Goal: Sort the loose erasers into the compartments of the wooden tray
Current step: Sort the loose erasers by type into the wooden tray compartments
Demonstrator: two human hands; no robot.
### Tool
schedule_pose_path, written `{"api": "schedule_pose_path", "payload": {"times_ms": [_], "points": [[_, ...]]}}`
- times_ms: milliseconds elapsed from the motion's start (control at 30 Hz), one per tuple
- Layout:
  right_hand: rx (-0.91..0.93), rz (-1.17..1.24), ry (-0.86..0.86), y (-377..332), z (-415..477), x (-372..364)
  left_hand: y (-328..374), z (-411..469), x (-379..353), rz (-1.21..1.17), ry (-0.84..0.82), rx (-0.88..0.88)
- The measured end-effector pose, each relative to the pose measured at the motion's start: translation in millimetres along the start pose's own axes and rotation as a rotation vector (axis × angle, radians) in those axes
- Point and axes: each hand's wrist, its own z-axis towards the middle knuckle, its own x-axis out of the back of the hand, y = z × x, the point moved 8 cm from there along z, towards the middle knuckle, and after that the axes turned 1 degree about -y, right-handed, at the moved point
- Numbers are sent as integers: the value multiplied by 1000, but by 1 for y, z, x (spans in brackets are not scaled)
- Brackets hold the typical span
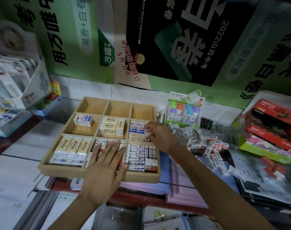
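Loose erasers are lying in a jumbled heap just to the right of the right hand, white sleeves with red ends and barcodes pointing every way. The right hand is hanging over the wooden tray, above its middle-row right compartment. Its fingers are curling in and the fingertips are pinching one small white eraser printed with a barcode. That eraser is sitting at the near edge of the compartment, touching the blue-and-white erasers standing just beyond the fingertips. Whether it is resting on them or being held clear I cannot tell.

The left hand is lying flat, fingers straight and slightly spread, pressing down on the red-and-white erasers in the near-row middle compartment and gripping nothing. Its thumb is touching the barcode-faced erasers stacked in the compartment just to its right. Just to the left of this hand, cream erasers are filling the near-left compartment, with white ones lying nearer the tray's front wall. Beyond its fingertips a cream stack is standing in the centre compartment, and to the left of that a few blue-labelled erasers are sitting in the next one. The three compartments farthest from both hands are showing bare wood. To the right of the left wrist, a pink sheet is sticking out from beneath the tray.
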Motion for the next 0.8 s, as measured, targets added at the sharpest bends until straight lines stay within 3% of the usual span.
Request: {"api": "schedule_pose_path", "payload": {"times_ms": [367,533,800], "points": [[-30,42,45,12,-4,4,-1,0,-1,3,-19,18],[-127,270,132,19,-6,24,0,0,-1,-1,-14,17],[72,-186,-245,-9,5,-3,0,0,-1,15,-23,19]]}}
